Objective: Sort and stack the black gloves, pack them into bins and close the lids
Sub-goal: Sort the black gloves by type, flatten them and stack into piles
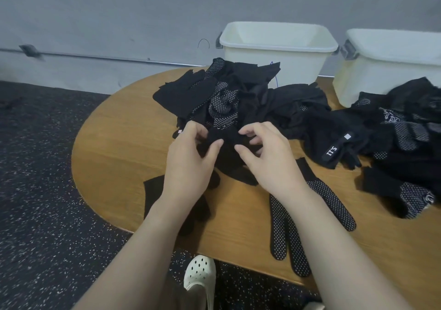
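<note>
**Tangled Heap Threatens Sorting Job as Bins Stand Unfilled**

Pictured at a round wooden table (114, 142): left hand (191, 157) and right hand (265, 159) close together, fingers curled and pinched on a plain black glove (226, 157) at the near foot of the central pile (226, 95). Spread nearer the table's front edge, a dotted-palm glove (286, 233) beneath the right forearm and a plain dark glove (155, 195) under the left. Heaped to the right, a second mass of gloves (393, 147), one showing a printed strap. Standing behind, two cream bins (276, 47) (391, 54), lids off and out of view, apparently holding nothing.

Likely hazards from here: dragging neighbouring gloves out with the held one, since knit fabric clings and the pile leans over the hands; toppling the heap toward the table's edge and onto the speckled floor; mismatching dotted with plain gloves, all being black and hard to distinguish; knocking the near gloves off with a forearm. Worth lifting slowly and keeping the sorted ones well inboard.
</note>
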Motion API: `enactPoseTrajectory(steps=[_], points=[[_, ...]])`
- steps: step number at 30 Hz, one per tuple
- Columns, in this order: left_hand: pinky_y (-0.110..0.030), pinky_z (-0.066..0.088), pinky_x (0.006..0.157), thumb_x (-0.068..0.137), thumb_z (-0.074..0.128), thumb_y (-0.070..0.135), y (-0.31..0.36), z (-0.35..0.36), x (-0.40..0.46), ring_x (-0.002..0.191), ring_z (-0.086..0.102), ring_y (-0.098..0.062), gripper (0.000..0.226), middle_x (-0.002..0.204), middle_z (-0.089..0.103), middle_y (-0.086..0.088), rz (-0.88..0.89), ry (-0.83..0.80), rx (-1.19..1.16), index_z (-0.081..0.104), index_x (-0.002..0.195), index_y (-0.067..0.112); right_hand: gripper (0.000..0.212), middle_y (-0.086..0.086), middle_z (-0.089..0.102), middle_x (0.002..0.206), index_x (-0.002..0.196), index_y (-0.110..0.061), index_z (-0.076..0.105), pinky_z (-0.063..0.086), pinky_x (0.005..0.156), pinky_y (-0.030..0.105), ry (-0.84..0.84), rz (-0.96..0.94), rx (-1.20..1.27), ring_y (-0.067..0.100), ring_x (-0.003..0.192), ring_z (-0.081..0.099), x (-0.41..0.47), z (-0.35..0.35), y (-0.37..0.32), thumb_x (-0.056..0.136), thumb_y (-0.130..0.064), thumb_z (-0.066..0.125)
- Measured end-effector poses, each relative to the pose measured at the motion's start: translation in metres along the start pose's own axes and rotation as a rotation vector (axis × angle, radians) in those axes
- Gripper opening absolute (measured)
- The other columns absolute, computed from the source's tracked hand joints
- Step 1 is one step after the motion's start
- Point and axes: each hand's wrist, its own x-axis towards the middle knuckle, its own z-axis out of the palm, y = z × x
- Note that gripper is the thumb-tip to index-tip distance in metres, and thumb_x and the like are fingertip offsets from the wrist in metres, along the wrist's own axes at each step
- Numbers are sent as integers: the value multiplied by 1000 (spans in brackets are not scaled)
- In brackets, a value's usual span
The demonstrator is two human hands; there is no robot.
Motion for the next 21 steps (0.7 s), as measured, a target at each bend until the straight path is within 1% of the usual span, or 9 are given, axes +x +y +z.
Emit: enactPoseTrajectory(steps=[2,5,8,12,15,16,18,19,21], points=[[-6,42,73,92,76,30,0,-5,-4,90,57,5,24,87,58,16,-8,28,-26,53,96,22,35,-18,53,113,127,-30,64,58,85,32,-1,-17,11,1,101,55,-3,-3,-1,93,-27,72],[-8,43,75,92,77,27,1,-10,-8,88,58,2,23,84,60,13,25,51,-73,55,92,21,45,-18,52,116,135,-33,60,55,88,28,-4,-58,34,0,104,54,-7,-7,-4,93,-25,72],[-11,46,78,91,78,22,6,-15,-14,83,61,-1,16,84,65,14,59,98,-194,61,92,23,55,-19,48,126,144,-36,53,50,93,22,-64,-102,50,2,114,51,-10,-12,-7,94,-25,72],[-13,48,81,91,78,17,14,-20,-20,87,65,-1,21,87,69,20,122,76,-308,65,92,34,54,-17,44,141,146,-36,52,44,109,29,-135,-171,43,7,132,44,-12,-14,-10,96,-25,70],[-17,50,84,92,76,11,19,-19,-23,91,68,-3,14,94,71,17,232,43,-299,71,100,22,39,-15,48,140,135,-30,62,39,108,25,-113,-195,54,6,131,43,-14,-16,-13,97,-22,68],[-16,51,83,93,75,10,20,-19,-24,92,68,-3,13,97,72,15,262,37,-295,72,103,18,31,-14,51,135,127,-28,65,41,106,25,-95,-212,57,8,128,46,-14,-18,-14,97,-21,68],[-17,52,83,94,73,9,23,-17,-26,96,69,-4,15,101,73,14,277,11,-313,73,107,16,14,-13,59,118,108,-23,67,49,98,34,-42,-247,81,13,116,55,-13,-21,-15,96,-16,67],[-19,53,84,94,73,10,24,-17,-27,99,70,-7,17,103,73,13,263,-14,-336,73,110,16,10,-12,61,110,101,-21,67,51,93,38,-10,-246,108,15,109,58,-13,-23,-16,96,-13,66],[-24,57,86,94,74,12,24,-16,-28,104,71,-10,25,109,74,13,207,-76,-377,71,119,18,10,-10,65,98,96,-19,67,53,85,36,49,-194,210,12,96,63,-12,-28,-19,96,-9,66]])
